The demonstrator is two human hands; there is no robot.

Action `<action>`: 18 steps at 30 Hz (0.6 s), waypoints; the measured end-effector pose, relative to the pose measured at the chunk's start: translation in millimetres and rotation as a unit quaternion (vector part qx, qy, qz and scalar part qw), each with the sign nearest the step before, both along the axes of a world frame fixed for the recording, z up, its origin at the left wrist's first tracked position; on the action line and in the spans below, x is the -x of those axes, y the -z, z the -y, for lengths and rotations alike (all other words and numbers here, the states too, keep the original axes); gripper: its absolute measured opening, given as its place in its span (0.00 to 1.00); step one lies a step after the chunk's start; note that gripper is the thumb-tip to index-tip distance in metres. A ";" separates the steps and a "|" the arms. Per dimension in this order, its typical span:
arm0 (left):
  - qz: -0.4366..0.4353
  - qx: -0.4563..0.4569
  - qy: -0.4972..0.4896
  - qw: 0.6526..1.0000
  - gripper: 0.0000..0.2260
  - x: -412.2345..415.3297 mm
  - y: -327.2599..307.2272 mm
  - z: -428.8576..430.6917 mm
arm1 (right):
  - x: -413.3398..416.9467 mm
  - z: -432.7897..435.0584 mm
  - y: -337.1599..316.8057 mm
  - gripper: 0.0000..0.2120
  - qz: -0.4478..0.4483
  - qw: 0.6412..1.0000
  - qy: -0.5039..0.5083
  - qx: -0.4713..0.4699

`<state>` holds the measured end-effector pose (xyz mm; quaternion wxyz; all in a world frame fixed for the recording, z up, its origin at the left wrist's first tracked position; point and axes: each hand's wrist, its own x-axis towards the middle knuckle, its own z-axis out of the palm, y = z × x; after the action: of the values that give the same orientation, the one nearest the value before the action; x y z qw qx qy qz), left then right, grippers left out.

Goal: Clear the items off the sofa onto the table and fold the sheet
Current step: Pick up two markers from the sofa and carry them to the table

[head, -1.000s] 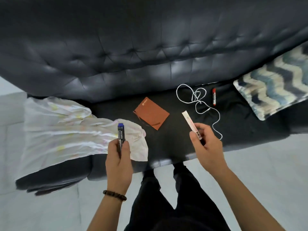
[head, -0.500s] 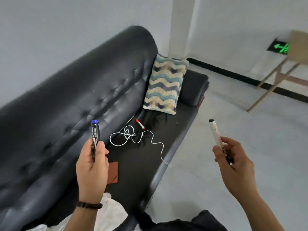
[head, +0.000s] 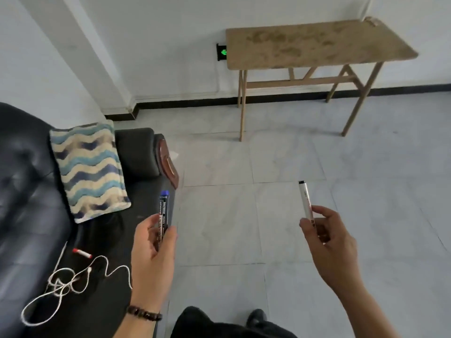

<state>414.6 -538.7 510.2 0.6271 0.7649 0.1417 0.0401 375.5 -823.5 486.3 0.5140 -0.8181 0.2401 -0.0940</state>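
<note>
My left hand (head: 153, 250) grips a black marker with a blue cap (head: 164, 211), held upright over the sofa's front edge. My right hand (head: 328, 242) holds a white marker with a black cap (head: 305, 200) upright above the floor. A black leather sofa (head: 26, 191) fills the left side. On its seat lie a tangled white cable (head: 70, 281) and a small red-capped marker (head: 82, 253). A bare wooden table (head: 314, 42) stands against the far wall. The sheet is out of view.
A cushion with a blue and cream wave pattern (head: 89, 169) leans at the sofa's far end by the armrest (head: 136, 152). Grey tiled floor (head: 280, 215) stretches between sofa and table. A green-lit sign (head: 221, 51) sits on the wall beside the table.
The view has swung right from the sofa toward the table, which now shows in full. Both hands still hold their markers. The sheet and brown wallet have left the view.
</note>
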 end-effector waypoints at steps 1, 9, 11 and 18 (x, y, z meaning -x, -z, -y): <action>-0.007 0.004 0.008 1.000 0.11 -10.6 -0.7 19.5 | -7.9 17.2 -1.3 0.12 0.002 1.000 0.010 -0.001; -0.043 0.000 0.046 0.998 0.10 -128.5 43.2 160.2 | -107.4 143.4 32.7 0.13 -0.036 0.998 0.047 -0.004; -0.060 0.007 0.060 0.996 0.10 -170.8 57.7 202.9 | -142.2 181.4 39.7 0.12 -0.042 0.997 0.060 -0.002; -0.021 0.000 0.175 0.984 0.09 -352.8 25.4 382.3 | -268.8 342.5 -2.4 0.11 -0.029 0.989 0.143 0.030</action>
<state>767.4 -920.9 484.7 0.6210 0.7788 0.0192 -0.0865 644.3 -1166.0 488.6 0.4633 -0.7928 0.3665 -0.1500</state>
